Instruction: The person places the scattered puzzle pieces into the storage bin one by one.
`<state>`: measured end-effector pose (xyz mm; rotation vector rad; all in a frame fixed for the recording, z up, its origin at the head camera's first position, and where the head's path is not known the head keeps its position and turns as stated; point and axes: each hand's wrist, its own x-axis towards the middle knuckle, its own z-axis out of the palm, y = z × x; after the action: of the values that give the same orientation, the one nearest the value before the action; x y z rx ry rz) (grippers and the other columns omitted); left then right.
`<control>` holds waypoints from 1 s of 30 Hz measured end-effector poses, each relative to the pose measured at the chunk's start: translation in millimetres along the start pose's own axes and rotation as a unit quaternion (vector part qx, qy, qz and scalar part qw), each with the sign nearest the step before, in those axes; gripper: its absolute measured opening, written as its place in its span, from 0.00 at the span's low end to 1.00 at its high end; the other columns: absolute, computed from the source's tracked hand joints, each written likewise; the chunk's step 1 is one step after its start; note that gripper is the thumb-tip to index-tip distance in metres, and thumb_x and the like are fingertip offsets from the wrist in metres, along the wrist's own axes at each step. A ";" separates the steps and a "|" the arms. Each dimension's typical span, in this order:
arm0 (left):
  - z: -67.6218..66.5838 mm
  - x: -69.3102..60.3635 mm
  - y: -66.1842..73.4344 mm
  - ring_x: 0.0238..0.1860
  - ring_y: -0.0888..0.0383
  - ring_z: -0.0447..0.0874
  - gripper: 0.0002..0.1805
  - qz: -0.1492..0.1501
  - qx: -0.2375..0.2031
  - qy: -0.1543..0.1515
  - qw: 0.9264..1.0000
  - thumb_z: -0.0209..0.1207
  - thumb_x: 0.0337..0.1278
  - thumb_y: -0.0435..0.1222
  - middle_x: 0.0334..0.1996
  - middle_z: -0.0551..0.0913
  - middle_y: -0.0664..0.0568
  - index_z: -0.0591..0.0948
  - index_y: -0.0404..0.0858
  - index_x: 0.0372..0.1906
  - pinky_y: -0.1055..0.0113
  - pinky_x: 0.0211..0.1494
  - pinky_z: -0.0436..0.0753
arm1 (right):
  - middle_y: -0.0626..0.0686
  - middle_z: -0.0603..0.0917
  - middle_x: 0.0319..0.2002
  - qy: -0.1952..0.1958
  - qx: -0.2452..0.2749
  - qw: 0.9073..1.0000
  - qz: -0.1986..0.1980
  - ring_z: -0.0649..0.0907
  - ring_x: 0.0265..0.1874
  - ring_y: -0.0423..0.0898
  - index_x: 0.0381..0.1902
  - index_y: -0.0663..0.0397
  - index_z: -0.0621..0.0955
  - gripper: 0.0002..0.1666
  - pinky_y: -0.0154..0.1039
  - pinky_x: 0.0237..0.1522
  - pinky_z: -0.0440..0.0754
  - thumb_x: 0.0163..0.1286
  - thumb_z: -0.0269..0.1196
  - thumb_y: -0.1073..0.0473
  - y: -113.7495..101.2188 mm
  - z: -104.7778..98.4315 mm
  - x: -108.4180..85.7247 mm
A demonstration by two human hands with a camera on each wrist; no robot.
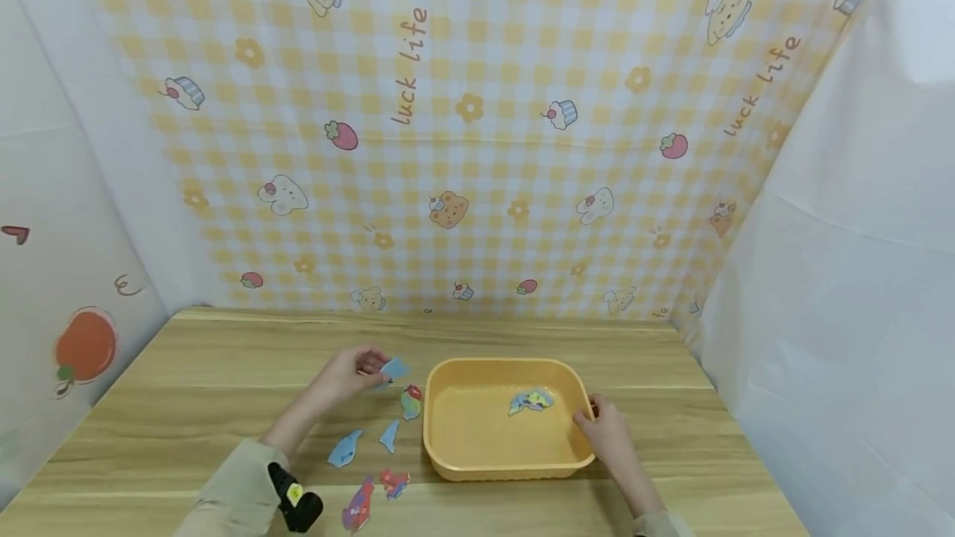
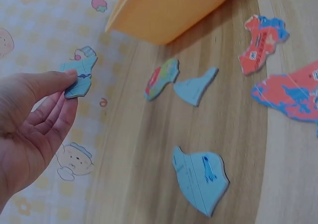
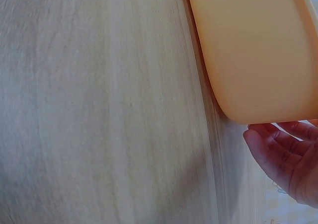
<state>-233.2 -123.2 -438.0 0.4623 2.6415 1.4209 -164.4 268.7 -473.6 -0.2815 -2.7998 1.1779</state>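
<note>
My left hand (image 1: 351, 375) pinches a light blue jigsaw puzzle piece (image 2: 83, 82) between thumb and fingers, raised above the table left of a yellow-orange plastic tub (image 1: 511, 469). With my right hand (image 1: 610, 429) I grip the tub's right edge; the right wrist view shows bent fingers (image 3: 268, 147) at its rim. Inside the tub lie colourful puzzle pieces (image 1: 531, 401). To its left are a red-and-green piece (image 2: 162, 79), a small pale blue piece (image 2: 195, 87) and a larger blue piece (image 2: 201, 179). Nearer me lie a red-and-blue piece (image 2: 263, 40) and a red-purple piece (image 1: 359, 505).
The wooden table (image 1: 246, 346) ends at a yellow checked cloth (image 1: 477, 156) hanging behind. White cloth walls (image 1: 843, 288) stand on both sides. A black strap device (image 1: 297, 502) sits at my left wrist.
</note>
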 end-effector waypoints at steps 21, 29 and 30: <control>17.0 22.1 33.0 0.38 0.57 0.79 0.16 0.044 -0.006 -0.032 0.998 0.62 0.50 0.34 0.37 0.81 0.45 0.77 0.31 0.44 0.69 0.40 0.80 | 0.62 0.80 0.31 0.000 0.003 1.000 0.002 0.79 0.26 0.45 0.47 0.75 0.73 0.21 0.36 0.25 0.80 0.57 0.56 0.65 1.1 -0.3 0.8; 28.9 29.3 44.1 0.37 0.58 0.78 0.15 0.064 -0.006 -0.056 0.996 0.62 0.51 0.33 0.37 0.80 0.45 0.77 0.31 0.44 0.70 0.40 0.79 | 0.61 0.80 0.30 0.002 0.000 1.000 0.000 0.78 0.26 0.45 0.46 0.74 0.74 0.20 0.36 0.26 0.80 0.57 0.57 0.65 1.3 0.1 0.5; 30.4 30.7 45.3 0.37 0.58 0.78 0.15 0.067 -0.008 -0.060 0.996 0.61 0.51 0.33 0.36 0.80 0.45 0.77 0.31 0.44 0.70 0.40 0.79 | 0.60 0.80 0.30 0.003 -0.002 1.000 -0.003 0.78 0.26 0.45 0.45 0.74 0.75 0.20 0.36 0.26 0.79 0.57 0.57 0.65 1.3 0.1 0.4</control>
<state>-245.4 -65.9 -415.9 0.7117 2.5451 1.4004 -164.6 269.6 -474.5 -0.2765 -2.7957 1.1677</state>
